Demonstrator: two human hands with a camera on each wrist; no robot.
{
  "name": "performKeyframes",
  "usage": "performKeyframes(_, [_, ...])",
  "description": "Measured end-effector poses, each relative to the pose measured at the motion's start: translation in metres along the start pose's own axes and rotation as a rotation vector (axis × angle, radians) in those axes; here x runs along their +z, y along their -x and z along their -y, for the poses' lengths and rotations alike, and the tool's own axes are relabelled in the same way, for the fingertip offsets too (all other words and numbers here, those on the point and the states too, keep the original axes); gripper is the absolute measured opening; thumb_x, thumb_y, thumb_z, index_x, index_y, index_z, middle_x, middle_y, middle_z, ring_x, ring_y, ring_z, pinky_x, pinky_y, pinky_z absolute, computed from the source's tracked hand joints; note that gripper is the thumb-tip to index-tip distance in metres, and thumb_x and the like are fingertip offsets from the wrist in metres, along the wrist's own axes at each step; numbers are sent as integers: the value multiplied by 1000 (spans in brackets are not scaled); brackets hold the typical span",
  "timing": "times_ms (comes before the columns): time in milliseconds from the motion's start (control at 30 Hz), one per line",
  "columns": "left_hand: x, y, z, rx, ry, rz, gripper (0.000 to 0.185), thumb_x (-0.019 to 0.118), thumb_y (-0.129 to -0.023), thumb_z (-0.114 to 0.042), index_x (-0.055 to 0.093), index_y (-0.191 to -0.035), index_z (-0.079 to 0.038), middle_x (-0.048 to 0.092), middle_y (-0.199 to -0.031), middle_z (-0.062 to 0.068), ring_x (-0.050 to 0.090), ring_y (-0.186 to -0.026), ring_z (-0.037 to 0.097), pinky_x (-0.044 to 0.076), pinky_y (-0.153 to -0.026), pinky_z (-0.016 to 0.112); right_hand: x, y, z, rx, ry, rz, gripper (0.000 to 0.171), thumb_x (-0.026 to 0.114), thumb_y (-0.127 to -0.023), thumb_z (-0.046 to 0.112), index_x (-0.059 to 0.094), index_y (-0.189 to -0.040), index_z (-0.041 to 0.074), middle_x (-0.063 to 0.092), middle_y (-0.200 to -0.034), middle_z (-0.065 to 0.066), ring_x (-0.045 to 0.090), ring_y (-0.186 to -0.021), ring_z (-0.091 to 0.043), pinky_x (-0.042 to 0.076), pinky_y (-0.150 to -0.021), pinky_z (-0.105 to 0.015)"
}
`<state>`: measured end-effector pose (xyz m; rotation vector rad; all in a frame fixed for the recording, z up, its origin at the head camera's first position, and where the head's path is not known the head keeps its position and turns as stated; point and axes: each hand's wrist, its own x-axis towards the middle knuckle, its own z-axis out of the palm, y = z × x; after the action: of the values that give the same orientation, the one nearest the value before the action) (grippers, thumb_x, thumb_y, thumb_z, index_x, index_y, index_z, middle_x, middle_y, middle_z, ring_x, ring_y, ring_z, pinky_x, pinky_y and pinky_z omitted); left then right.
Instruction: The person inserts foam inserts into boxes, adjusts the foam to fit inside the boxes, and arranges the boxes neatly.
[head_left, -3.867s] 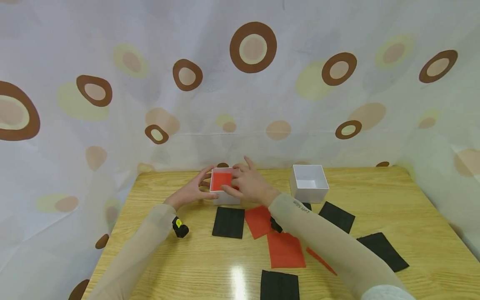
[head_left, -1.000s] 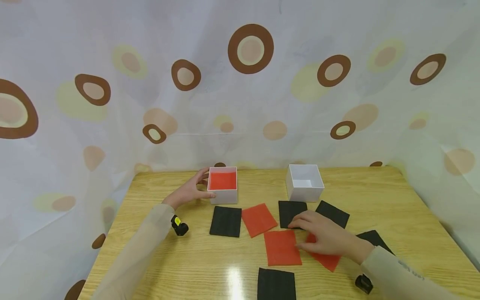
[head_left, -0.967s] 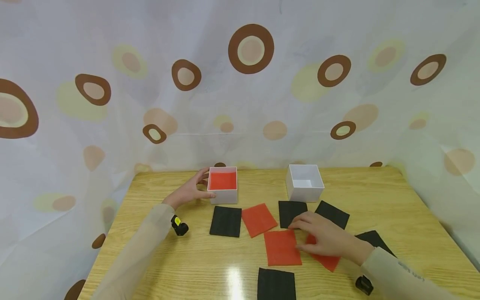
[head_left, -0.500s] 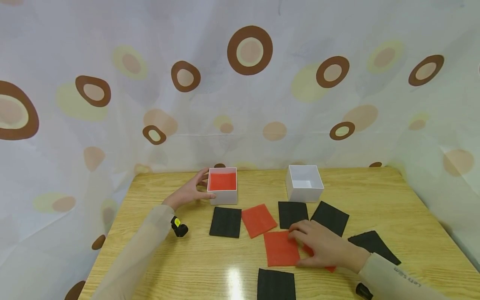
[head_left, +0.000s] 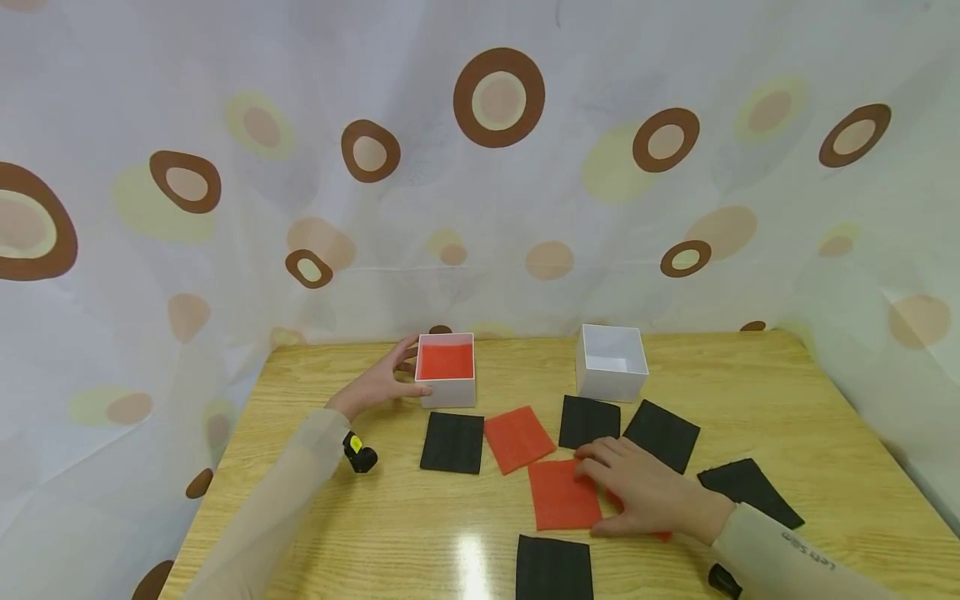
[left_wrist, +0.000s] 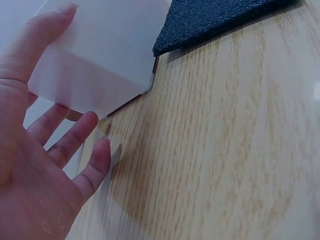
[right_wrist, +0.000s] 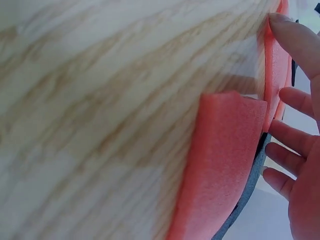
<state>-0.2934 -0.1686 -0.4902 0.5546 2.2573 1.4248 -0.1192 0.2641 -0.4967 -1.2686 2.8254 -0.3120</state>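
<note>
on right sleeve (head_left: 795, 557) | small dark print, unreadable | right hand (head_left: 645, 496) on red sheet (head_left: 564, 495)

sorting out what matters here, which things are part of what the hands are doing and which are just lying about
In hand:
right hand on two red foam sheets
left hand touching the white box with red inside

Lying about:
third red sheet
black foam sheets
empty white box
wooden table

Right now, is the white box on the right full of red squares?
No, the white box on the right shows only its bare white inside; the red is in the left box.
</note>
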Motion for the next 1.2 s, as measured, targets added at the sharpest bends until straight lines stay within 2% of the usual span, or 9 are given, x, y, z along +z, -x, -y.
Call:
performKeyframes(200, [0, -1, 1, -1, 4, 7, 108, 85, -89, -28, 11, -168, -19, 33, -166, 14, 50, -134, 36, 39, -112, 59, -4, 0, 3, 55, 29, 43, 89, 64, -87, 77, 56, -144, 10, 57, -136, 0, 51, -122, -20, 47, -104, -44])
performKeyframes(300, [0, -1, 0, -4, 11, 7, 108, 84, -90, -29, 11, -168, -19, 34, -165, 15, 49, -134, 36, 41, -111, 58, -5, 0, 3, 71, 65, 34, 97, 63, -84, 81, 56, -145, 5, 57, -132, -3, 51, -118, -20, 48, -101, -43])
performKeyframes(433, [0, -1, -1, -5, -2, 1, 107, 84, -90, -28, 12, -168, -19, 34, -165, 15, 50, -133, 36, 40, -111, 59, -5, 0, 3, 67, 78, 10, 94, 65, -83, 81, 62, -138, 4, 58, -128, -5, 52, -115, -22, 49, -98, -44])
performKeyframes(567, [1, 0, -3, -9, -20, -5, 106, 84, -90, -28, 13, -168, -20, 35, -165, 15, 51, -131, 35, 40, -111, 59, -3, 0, 3, 80, 68, 14, 91, 64, -83, 82, 62, -133, 7, 59, -129, -5, 54, -117, -23, 50, -100, -45])
performKeyframes(733, [1, 0, -3, -16, -22, -10, 107, 84, -90, -29, 12, -168, -21, 34, -165, 14, 51, -131, 34, 42, -108, 57, -1, -1, 2, 97, 65, 29, 88, 64, -85, 80, 59, -135, 9, 60, -131, -2, 54, -120, -22, 49, -103, -46])
performKeyframes(900, [1, 1, -2, -14, -24, -10, 107, 84, -90, -29, 12, -168, -20, 34, -165, 13, 51, -131, 35, 45, -105, 55, -3, 1, 3, 70, 86, 17, 85, 65, -88, 74, 60, -139, 6, 59, -129, -1, 53, -116, -19, 48, -100, -43])
performKeyframes(1067, [2, 1, -1, -22, -13, -6, 108, 84, -90, -29, 11, -168, -20, 33, -166, 14, 51, -130, 35, 45, -105, 55, -4, 2, 5, 70, 69, 5, 80, 68, -89, 70, 61, -139, 8, 58, -128, 1, 52, -115, -17, 49, -99, -41])
performKeyframes(1200, [2, 1, -2, -23, -14, -10, 108, 85, -90, -29, 11, -168, -20, 34, -165, 14, 51, -130, 35, 44, -105, 54, -6, 2, 5, 98, 52, 43, 90, 66, -86, 77, 58, -142, 7, 58, -132, -1, 52, -118, -19, 48, -101, -44])
